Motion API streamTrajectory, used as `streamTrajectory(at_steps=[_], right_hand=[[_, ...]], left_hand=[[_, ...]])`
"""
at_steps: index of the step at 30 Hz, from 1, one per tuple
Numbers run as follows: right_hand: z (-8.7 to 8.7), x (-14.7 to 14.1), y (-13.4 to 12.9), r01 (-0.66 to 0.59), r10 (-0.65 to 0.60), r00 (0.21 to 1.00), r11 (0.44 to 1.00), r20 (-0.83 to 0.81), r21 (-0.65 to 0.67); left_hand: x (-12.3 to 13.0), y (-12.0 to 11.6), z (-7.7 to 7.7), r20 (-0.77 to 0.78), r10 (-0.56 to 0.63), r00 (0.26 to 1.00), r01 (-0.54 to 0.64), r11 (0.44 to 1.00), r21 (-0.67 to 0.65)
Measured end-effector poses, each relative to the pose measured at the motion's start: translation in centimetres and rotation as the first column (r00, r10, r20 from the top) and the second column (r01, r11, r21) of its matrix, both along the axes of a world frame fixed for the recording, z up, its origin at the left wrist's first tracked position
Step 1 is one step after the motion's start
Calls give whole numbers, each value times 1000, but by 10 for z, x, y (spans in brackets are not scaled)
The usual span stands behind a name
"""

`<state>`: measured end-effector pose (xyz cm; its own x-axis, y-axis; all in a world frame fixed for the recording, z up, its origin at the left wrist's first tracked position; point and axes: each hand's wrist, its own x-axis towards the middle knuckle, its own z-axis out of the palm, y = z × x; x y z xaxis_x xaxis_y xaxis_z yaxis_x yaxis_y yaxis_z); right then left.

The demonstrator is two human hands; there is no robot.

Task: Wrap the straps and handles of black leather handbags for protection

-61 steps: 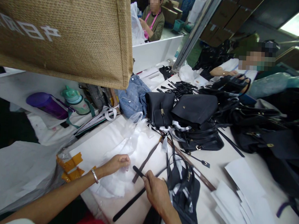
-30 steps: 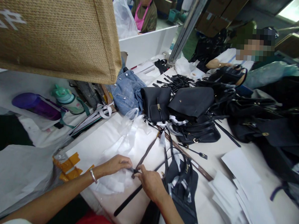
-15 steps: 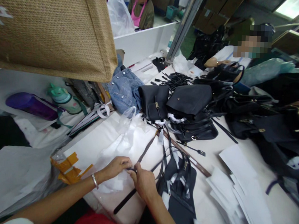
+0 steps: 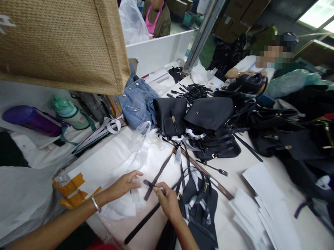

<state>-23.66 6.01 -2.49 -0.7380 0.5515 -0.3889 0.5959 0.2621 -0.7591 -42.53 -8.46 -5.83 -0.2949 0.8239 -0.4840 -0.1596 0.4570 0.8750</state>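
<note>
My right hand (image 4: 166, 200) pinches a dark strap near its tip, which points left past the fingers. To the left of that tip, my left hand (image 4: 128, 185) is raised with thumb and fingers apart, holding nothing, over crumpled clear plastic (image 4: 120, 202). A brown strap (image 4: 162, 169) runs diagonally down behind the held tip. A black strap end (image 4: 137, 228) lies on the table (image 4: 138, 246) below my hands. Just right of my right hand is a black bag (image 4: 201, 222) with looped straps and white wrapping on its fittings.
Black bags (image 4: 209, 112) and a denim garment (image 4: 140, 105) lie beyond my hands. White papers (image 4: 265, 212) spread at the right. A woven bag (image 4: 59, 37) hangs at upper left, near two bottles (image 4: 33, 121). Two people are across the tables.
My left hand has come away from my right and opened. The strap tip now shows between them, held by my right hand, which has shifted slightly right.
</note>
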Motion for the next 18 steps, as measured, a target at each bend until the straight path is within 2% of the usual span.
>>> streamTrajectory(at_steps=[2,8,13,18], right_hand=[[-1,1,-1,5,-5,1000,1000,6,-1],[5,-2,-6,-187,181,980,980,81,67],[6,-6,-8,-231,217,968,967,127,111],[3,-12,-17,-254,246,964,964,99,81]], left_hand=[[0,2,1,7,2,1000,-2,1000,8],[6,10,3,-14,-91,996,92,995,24],[9,13,4,-80,-94,992,98,994,48],[12,16,6,-104,-113,988,121,990,77]])
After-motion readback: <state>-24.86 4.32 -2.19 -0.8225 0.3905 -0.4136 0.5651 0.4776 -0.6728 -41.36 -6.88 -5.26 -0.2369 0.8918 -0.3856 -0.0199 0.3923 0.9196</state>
